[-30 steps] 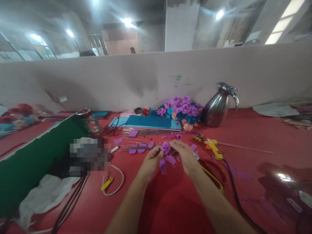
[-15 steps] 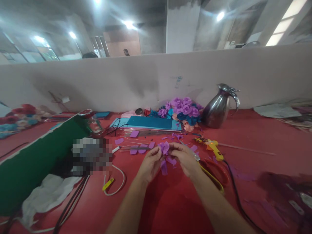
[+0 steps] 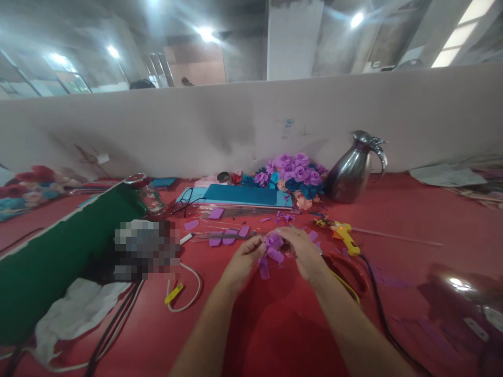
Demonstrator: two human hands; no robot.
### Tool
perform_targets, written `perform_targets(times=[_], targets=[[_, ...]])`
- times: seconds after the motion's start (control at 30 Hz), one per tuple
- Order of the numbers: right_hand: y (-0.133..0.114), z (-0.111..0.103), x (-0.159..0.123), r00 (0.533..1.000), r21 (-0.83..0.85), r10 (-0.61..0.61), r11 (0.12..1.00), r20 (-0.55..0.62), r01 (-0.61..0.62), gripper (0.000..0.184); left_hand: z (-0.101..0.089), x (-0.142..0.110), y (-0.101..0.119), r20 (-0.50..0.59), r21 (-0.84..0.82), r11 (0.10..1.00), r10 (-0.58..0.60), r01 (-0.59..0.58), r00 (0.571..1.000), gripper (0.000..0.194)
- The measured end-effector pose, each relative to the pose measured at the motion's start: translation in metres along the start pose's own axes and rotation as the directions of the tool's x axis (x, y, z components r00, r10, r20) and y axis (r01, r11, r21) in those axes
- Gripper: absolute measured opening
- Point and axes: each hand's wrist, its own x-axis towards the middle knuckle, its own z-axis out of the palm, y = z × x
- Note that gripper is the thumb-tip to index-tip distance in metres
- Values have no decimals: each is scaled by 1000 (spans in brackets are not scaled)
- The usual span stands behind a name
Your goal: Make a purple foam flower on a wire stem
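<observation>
Between my two hands is a purple paper flower [image 3: 274,242], held a little above the red table [image 3: 271,324]. The fingers of my left hand [image 3: 244,262] pinch it from the left side. My right hand [image 3: 302,252] is curled round its right and far side, its fingertips partly hidden behind the petals. Purple paper strips [image 3: 264,268] show just below the flower. Cut purple paper petals [image 3: 229,238] lie on the table to the left of my hands. Scissors with red and yellow handles [image 3: 356,272] lie partly under my right forearm.
A yellow glue gun [image 3: 346,240] with a black cord lies at the right. Behind stand a metal jug [image 3: 349,170] and a heap of finished paper flowers [image 3: 293,175]. Eyeglasses [image 3: 187,201] rest by blue sheets [image 3: 241,195]. A glass jar [image 3: 147,196] stands near a green panel [image 3: 66,251].
The flower has turned and shifted slightly right. My right hand has closed further over its far side, while my left hand stays almost in place.
</observation>
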Motion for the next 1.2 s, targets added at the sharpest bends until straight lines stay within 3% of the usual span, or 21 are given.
perform_targets(times=[0.13, 0.3, 0.37, 0.47, 0.57, 0.73, 0.97, 1.2], targets=[[-3, 2, 0, 1000, -30, -16, 999, -13, 15, 22, -2, 1, -3, -9, 33, 999, -4, 4, 1000, 17], [-1, 2, 2, 989, 133, -12, 991, -149, 32, 23, 3, 1, -2, -26, -34, 999, -6, 5, 1000, 17], [2, 1, 4, 985, 126, 31, 992, -169, -9, 21, 6, 1, 0, -44, -98, 995, 2, -6, 999, 18], [4, 2, 4, 996, 15, 74, 997, -43, -74, 17, 7, 2, 3, -66, -185, 982, 16, -28, 998, 21], [3, 4, 2, 996, -34, 51, 998, 69, -49, 15, 5, 4, 2, -72, -218, 976, 8, -24, 997, 22], [-1, 7, -1, 997, -22, 22, 1000, 71, -20, 7, 2, 4, 1, -102, -218, 976, -21, -2, 995, 24], [1, 9, 1, 996, -12, 60, 998, 70, -59, 11, 7, 2, 6, -136, -194, 981, -45, 18, 990, 26], [8, 13, 0, 995, -23, 7, 1000, 103, -5, 19, 5, 5, 2, -156, -221, 975, -38, 2, 987, 26]])
